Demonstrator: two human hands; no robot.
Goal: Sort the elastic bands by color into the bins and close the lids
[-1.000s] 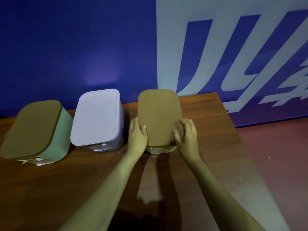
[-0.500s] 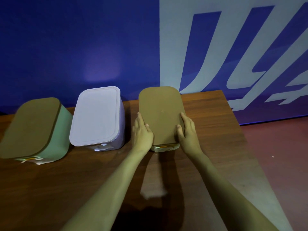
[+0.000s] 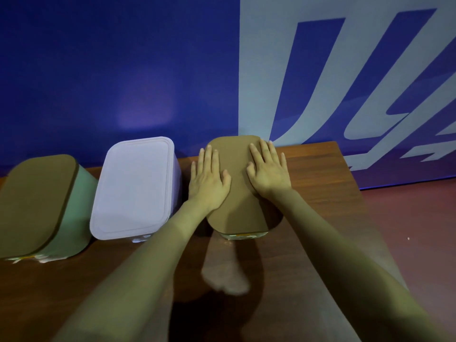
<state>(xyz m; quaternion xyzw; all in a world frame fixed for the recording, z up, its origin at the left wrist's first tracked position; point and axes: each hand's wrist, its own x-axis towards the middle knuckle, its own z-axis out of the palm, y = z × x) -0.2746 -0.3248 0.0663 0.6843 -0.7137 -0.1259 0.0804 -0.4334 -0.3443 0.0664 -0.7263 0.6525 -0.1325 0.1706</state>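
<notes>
Three lidded bins stand in a row on the wooden table [image 3: 320, 193]. The right bin is clear with a brown lid [image 3: 237, 208], and something yellow shows through its front wall. My left hand [image 3: 208, 180] lies flat on that lid's left edge with fingers spread. On the lid's right side my right hand [image 3: 269, 171] rests flat, palm down. The middle bin [image 3: 134, 188] is white with a white lid. At the left stands a green bin [image 3: 76, 213] with a brown lid, also shut. No loose elastic bands are in view.
A blue and white banner wall [image 3: 222, 70] rises right behind the bins. The table's right edge drops to a reddish floor [image 3: 419, 230]. The table's near part holds only my forearms and their shadows.
Both hands have slid from the near end of the brown lid toward its far end and now lie flat on top. The view has moved closer to the bins.
</notes>
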